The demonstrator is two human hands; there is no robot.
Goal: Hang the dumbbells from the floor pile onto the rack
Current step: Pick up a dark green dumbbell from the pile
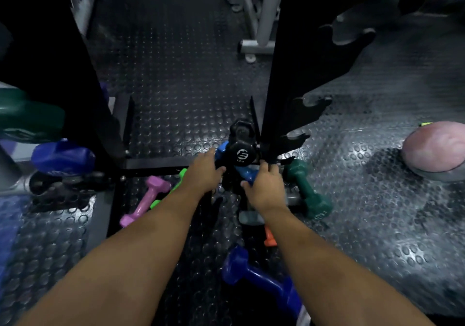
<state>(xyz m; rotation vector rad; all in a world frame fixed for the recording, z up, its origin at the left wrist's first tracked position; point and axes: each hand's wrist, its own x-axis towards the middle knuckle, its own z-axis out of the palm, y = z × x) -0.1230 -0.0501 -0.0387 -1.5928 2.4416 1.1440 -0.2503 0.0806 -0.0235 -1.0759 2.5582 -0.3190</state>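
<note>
Both my arms reach down to the floor pile at the foot of the black rack (297,79). My left hand (203,172) rests against a black dumbbell (241,153), whose round end faces me; its fingers are hidden, so the grip is unclear. My right hand (263,187) is curled around a light blue dumbbell (247,173) lying under the black one. Around them lie a pink dumbbell (146,199), a bright green one (180,177), a dark green one (310,194), an orange one (269,237) and a dark blue one (259,275).
The rack's hooked arms (317,101) jut to the right, several of them bare. On the left side hang a large dark green dumbbell (27,121) and a blue one (63,155). A pink ball (436,147) sits at right. A grey machine frame (259,43) stands behind.
</note>
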